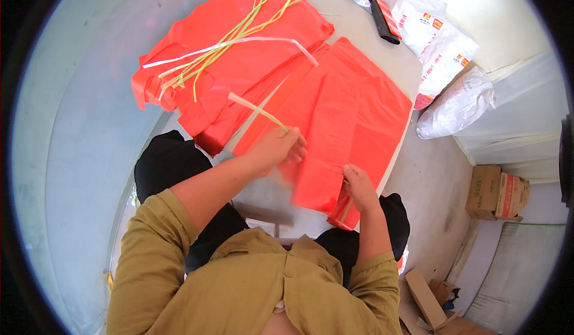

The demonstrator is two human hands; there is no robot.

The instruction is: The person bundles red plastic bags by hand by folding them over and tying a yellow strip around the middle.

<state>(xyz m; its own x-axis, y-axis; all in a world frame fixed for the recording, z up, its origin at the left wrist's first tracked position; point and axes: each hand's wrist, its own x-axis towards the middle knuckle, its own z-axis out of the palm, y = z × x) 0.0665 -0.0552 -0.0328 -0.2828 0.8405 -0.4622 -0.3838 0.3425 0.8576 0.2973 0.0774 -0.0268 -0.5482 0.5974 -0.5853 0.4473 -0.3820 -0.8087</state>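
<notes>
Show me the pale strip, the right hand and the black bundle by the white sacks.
Pale strip [257, 109]: head view, middle of its visible length.
Right hand [360, 186]: head view, middle of the hand.
Black bundle [382, 18]: head view, middle of its side.

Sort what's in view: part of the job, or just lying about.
Apparently in the job:
folded red sheet at the right hand
yellowish strip in the left hand
yellow-green strips on the red stack

Lying about, probably:
white sacks
cardboard boxes

White sacks [448, 48] and cardboard boxes [483, 192] along the right
</notes>
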